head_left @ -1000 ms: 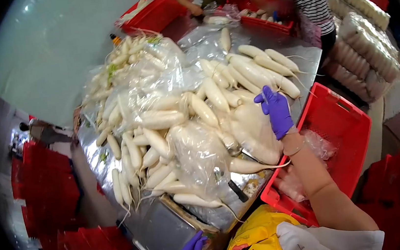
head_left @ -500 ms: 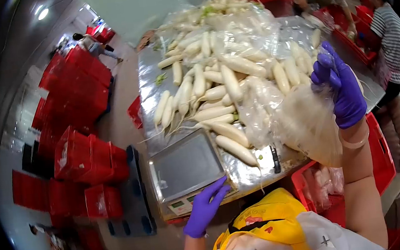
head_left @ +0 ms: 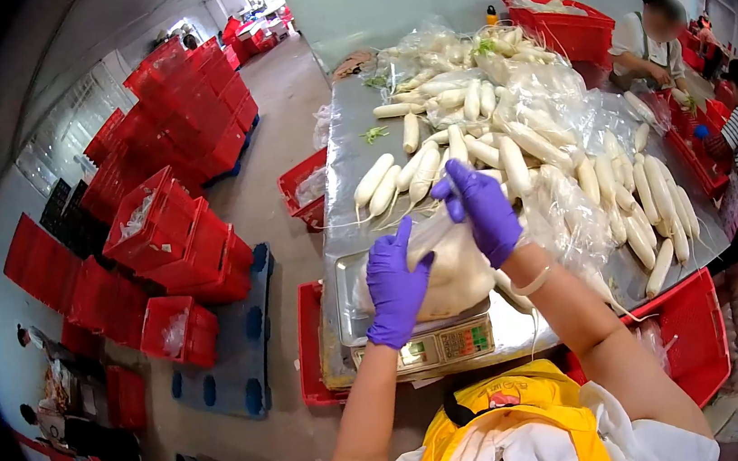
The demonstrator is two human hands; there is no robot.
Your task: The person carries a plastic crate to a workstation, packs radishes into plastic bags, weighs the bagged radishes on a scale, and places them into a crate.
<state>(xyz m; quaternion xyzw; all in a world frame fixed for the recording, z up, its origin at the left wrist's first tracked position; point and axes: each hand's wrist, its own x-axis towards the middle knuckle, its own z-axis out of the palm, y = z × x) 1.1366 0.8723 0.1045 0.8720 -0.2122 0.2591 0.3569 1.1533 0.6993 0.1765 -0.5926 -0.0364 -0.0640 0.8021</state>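
Note:
A clear plastic bag of white radishes [head_left: 452,283] rests on the weighing scale [head_left: 465,341] at the table's front edge. My right hand [head_left: 486,215], in a purple glove, is closed on the gathered top of this bag. At the bag's left side is my left hand [head_left: 394,289], also gloved in purple, with thumb and fingers apart; whether it touches the plastic I cannot tell. Behind the hands lies a large heap of loose white radishes [head_left: 537,143], partly covered by crumpled clear plastic [head_left: 568,217].
The metal table [head_left: 351,155] stretches away to a wall. Red crates [head_left: 170,244] are stacked on the left near a blue pallet [head_left: 229,360]. A red crate [head_left: 691,339] stands at the table's right front. Two people work by crates at the far right.
My right hand has carried the bag left from the table's right side onto the scale. My left hand has risen from the scale's front edge to beside the bag. The view has shifted.

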